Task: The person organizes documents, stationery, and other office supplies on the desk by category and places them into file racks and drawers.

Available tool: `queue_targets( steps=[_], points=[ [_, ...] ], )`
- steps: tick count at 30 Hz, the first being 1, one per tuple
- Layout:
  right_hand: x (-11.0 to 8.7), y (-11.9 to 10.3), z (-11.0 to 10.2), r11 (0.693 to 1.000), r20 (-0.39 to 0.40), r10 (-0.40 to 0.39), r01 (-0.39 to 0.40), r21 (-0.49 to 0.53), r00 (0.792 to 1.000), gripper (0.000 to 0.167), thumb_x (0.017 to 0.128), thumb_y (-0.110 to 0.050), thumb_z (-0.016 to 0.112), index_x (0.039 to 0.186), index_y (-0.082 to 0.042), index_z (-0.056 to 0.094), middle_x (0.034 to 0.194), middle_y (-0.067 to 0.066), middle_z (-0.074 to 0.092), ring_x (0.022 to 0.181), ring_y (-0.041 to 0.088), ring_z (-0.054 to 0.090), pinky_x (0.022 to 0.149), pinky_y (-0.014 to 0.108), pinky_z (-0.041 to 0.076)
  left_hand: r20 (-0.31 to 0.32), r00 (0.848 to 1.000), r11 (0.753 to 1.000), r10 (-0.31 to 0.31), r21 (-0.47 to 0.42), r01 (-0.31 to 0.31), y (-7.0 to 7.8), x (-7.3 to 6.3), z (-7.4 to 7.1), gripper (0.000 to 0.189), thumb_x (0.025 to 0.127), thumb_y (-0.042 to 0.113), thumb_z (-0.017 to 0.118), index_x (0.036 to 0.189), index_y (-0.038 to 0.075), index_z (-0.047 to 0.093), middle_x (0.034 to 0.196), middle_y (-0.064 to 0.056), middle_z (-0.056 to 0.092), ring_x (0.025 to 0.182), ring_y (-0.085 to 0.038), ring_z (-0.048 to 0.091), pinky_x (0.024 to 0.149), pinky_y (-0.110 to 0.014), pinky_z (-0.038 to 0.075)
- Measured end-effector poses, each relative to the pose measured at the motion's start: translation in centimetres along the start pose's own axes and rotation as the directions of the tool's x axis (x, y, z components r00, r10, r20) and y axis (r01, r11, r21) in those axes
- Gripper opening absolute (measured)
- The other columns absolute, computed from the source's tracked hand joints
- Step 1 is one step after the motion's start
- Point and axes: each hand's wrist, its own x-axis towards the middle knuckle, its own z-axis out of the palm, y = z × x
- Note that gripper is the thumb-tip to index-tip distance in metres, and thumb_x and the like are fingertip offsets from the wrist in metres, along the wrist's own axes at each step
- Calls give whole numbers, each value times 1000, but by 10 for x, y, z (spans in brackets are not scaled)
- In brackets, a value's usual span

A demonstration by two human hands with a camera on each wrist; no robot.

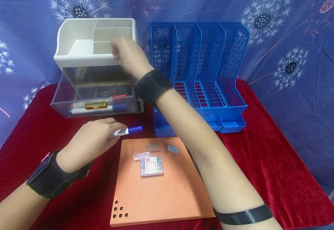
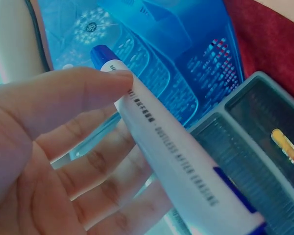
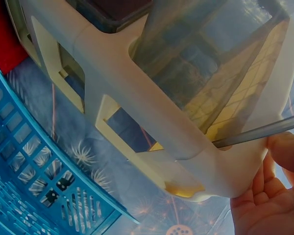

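Note:
A white whiteboard marker with a blue cap (image 1: 126, 131) is in my left hand (image 1: 90, 140), just in front of the desk organizer. In the left wrist view, the thumb presses on the marker's barrel (image 2: 171, 152) and the fingers lie behind it. My right hand (image 1: 131, 57) grips the front right of the white desk organizer's top (image 1: 83, 60); in the right wrist view, fingers (image 3: 264, 188) curl at its corner (image 3: 235, 171). Below, the clear drawer (image 1: 60, 103) stands pulled out, with a gold handle (image 1: 96, 105) and several markers showing through its front.
A blue file rack (image 1: 201, 111) stands right of the organizer, behind my right forearm. An orange board (image 1: 167, 198) lies in front, bearing a clear box of paper clips (image 1: 151, 166), a white eraser-like block (image 1: 141, 156) and small pale pieces. Red cloth (image 1: 270, 159) covers the table.

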Motion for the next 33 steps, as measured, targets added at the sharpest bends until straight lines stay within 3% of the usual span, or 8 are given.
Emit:
queue_targets(
  steps=[13,26,33],
  points=[
    [-1,2,-1,999,-37,-35,35,-19,999,23,80,8,49,89,-13,54,92,-3,55,86,10,48,75,22,40,-32,999,999,22,32,-21,0,-1,-19,35,72,1,74,106,9,70,95,-7,70,87,-25,67,70,-46,53],
    [-2,2,-1,999,-31,-36,35,-33,999,19,83,5,52,92,-12,54,98,-3,56,91,11,49,81,23,41,-115,990,994,87,70,-80,-4,-2,-38,36,69,0,77,104,7,70,91,-11,69,83,-29,67,66,-47,53],
    [-2,1,-1,999,-30,-36,35,-37,999,14,86,0,54,94,-11,55,99,-3,57,93,11,50,82,23,41,-115,991,996,65,67,-58,-4,-1,-50,41,68,0,79,108,7,70,96,-14,69,84,-31,67,68,-49,53]
  ],
)
